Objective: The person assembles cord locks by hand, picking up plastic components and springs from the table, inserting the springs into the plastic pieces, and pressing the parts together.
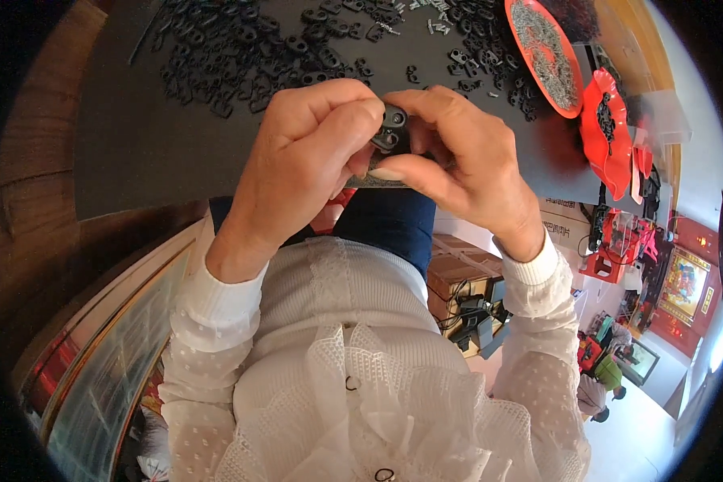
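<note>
Both my hands meet over the front edge of a dark grey table mat [161,161]. Between them is a small black plastic cord lock [392,120] with round holes. My left hand [309,145] is closed, its thumb and bent forefinger pressed against the cord lock's left side. From the right, my right hand [466,149] pinches it, forefinger curled over the top and thumb below. Its lower part is partly hidden by the fingers.
Loose black plastic parts [241,56] lie heaped across the mat, with a few small metal springs [438,26] among them. At the right stand a red tray [571,100] of springs and a red scalloped dish [614,173] with black parts. Cardboard boxes [458,269] sit below; people [606,373] are farther off.
</note>
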Demonstrator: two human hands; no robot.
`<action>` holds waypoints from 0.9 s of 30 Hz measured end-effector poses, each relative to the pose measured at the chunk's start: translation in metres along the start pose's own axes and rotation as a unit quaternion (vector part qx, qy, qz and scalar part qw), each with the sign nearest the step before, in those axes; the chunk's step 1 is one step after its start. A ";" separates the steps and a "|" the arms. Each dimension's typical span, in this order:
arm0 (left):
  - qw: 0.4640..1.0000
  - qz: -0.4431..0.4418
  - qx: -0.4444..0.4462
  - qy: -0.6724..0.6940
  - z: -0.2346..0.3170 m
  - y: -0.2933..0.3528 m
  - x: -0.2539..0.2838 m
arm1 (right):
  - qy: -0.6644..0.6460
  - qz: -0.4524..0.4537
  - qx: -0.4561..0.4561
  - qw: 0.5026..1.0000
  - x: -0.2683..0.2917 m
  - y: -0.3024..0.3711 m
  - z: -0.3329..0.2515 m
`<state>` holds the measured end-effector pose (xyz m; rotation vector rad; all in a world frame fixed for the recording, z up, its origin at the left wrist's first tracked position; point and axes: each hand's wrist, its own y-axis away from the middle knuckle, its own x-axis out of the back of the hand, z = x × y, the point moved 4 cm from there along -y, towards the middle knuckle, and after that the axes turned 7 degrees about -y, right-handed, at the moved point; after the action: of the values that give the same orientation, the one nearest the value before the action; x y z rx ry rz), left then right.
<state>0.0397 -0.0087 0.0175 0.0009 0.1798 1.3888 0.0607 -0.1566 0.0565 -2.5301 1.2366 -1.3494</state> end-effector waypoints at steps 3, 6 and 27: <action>0.999 -0.022 0.007 -0.022 0.001 0.000 0.000 | -0.129 0.031 -0.099 0.986 0.003 0.004 0.005; 0.999 0.017 -0.026 -0.019 -0.004 0.001 0.000 | -0.182 -0.007 -0.150 0.972 -0.002 -0.003 0.008; 0.992 0.061 -0.067 0.090 -0.006 0.005 0.009 | -0.161 0.065 -0.201 0.964 0.013 0.005 0.031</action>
<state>0.0353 0.0009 0.0112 -0.2300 0.2393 1.5204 0.0835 -0.1789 0.0444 -2.7063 1.7005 -0.6731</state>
